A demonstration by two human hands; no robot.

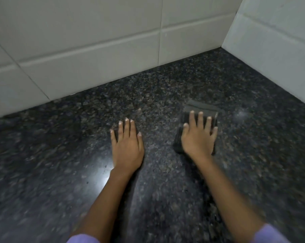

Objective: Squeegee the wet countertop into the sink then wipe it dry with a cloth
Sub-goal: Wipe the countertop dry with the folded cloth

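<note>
Right hand flat on dark folded cloth, fingers spread, pressing it to desk near wall corner. Left hand flat on desk, fingers straight. Cloth likely soft, light; press from top.

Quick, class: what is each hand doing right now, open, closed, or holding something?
Left hand: open, fingers straight, resting flat on the countertop.
Right hand: open, straight fingers pressing a dark folded cloth onto the countertop.

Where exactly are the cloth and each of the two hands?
cloth (200, 110), head view, far edge beyond the fingertips.
right hand (199, 137), head view, back of hand.
left hand (128, 144), head view, back of hand.
</note>
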